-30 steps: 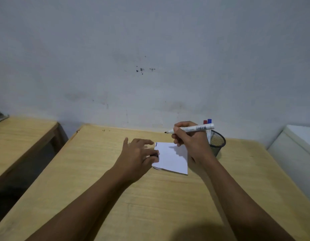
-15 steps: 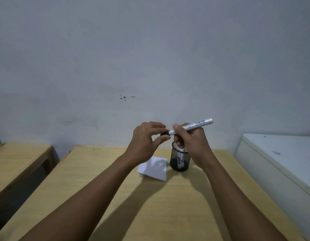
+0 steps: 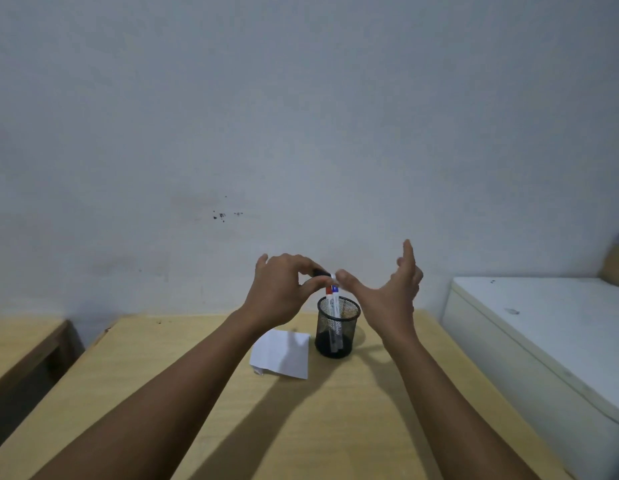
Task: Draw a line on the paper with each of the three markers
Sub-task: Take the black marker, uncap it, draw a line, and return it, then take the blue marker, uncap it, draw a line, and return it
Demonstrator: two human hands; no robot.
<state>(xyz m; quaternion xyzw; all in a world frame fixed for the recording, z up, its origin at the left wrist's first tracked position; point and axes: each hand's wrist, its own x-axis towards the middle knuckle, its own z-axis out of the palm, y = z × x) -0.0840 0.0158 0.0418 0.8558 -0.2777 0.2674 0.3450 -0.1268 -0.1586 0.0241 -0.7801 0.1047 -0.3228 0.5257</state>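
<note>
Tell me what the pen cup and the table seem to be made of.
Pen cup: black metal mesh, apparently; the markers inside show through its perforated wall. Table: light wood or wood-look laminate, matte, with faint grain streaks; which one cannot be told.

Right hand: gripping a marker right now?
No. The right hand is spread open and empty; the black-capped marker sits in the left hand above the mesh cup.

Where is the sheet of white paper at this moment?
In the head view the white paper lies flat on the wooden table, near the middle, just left of the black mesh pen holder and below the raised left hand.
</note>
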